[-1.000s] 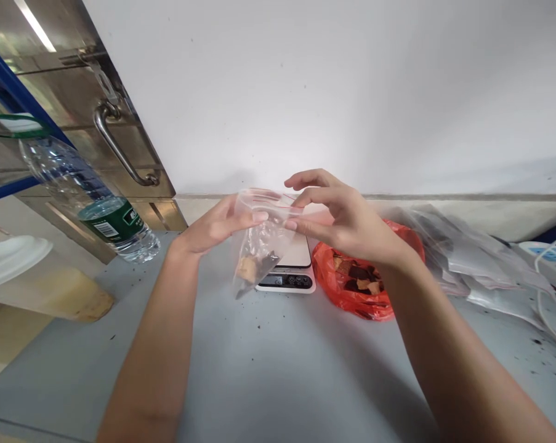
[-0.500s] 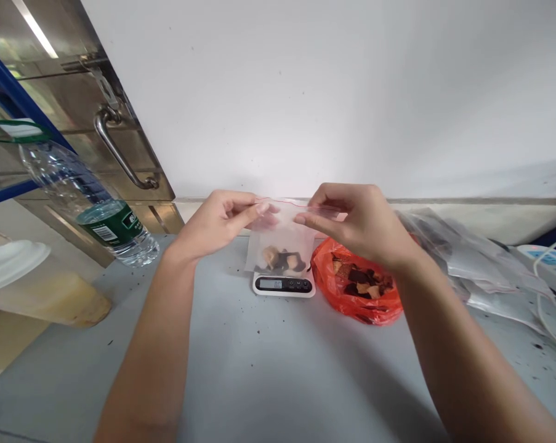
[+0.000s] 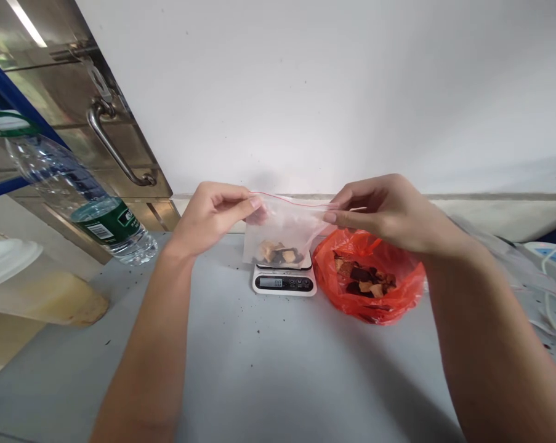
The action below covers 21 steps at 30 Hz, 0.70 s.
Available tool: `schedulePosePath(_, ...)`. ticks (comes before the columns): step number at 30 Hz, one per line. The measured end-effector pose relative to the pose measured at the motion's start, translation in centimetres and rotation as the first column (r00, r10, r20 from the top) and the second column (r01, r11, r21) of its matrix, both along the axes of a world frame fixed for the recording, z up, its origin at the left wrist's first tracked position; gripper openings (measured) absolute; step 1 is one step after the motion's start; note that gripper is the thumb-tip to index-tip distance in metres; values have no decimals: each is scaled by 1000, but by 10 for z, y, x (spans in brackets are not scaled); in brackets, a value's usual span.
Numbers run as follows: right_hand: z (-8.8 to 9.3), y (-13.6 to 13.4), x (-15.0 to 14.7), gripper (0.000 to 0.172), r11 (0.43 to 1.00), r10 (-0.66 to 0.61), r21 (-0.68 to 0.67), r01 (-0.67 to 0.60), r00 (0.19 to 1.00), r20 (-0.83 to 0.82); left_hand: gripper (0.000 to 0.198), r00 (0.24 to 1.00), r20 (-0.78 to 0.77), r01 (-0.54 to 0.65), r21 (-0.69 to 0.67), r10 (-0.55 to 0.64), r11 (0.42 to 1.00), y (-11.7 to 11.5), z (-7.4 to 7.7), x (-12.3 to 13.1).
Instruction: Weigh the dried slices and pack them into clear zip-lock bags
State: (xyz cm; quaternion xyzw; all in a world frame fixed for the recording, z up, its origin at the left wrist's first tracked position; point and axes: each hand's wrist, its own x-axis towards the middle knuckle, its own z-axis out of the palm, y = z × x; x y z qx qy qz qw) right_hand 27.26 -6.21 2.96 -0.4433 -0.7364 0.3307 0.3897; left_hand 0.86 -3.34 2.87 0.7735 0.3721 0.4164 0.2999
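Pinching clear zip bag [image 3: 282, 231] at both top corners: left hand [image 3: 210, 215], right hand [image 3: 388, 212], fingers clamped on red seal strip. Dried pieces already inside. Bag hangs just above scale [image 3: 284, 283] on tabletop [image 3: 268, 363], beside orange bag [image 3: 374, 289]. Seal closed or not, I cannot tell.

The grey counter [image 3: 268, 369] carries a small digital scale [image 3: 284, 283], with an orange plastic bag [image 3: 400, 289] just beside it. A water bottle [image 3: 93, 206] sits at its left edge, and dark crumbs speckle the surface.

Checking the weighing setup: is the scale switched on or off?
On: the scale shows digits on its display, just below the clear bag.
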Motion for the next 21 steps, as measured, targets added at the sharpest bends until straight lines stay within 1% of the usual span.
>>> schedulePosePath(2,-2,1,-1,29,1000,-12,-1,12,999,-30,24,1000,15,-13,16,13,1000,0,-1,1)
schedulePosePath(6,-5,2,-8,29,996,-85,16,88,991,-105,25,999,46,-6,34,4,999,2,-4,6)
schedulePosePath(8,-7,1,-11,27,998,-65,-6,64,991,-113,25,999,43,13,45,-15,999,2,-5,7)
schedulePosePath(10,-7,-1,-12,27,999,-8,-32,5,995,-97,24,999,16,44,37,-45,998,3,-6,8)
schedulePosePath(13,-7,-3,-13,27,998,46,-32,-48,997,-62,23,996,-31,80,9,-80,997,2,-5,9)
schedulePosePath(17,-7,-4,-14,28,999,44,4,-44,996,-77,21,992,-69,109,13,-108,994,-1,-3,12)
schedulePosePath(21,-6,-5,-13,28,999,49,3,-49,997,-65,19,993,-67,102,43,-99,994,-4,-1,15)
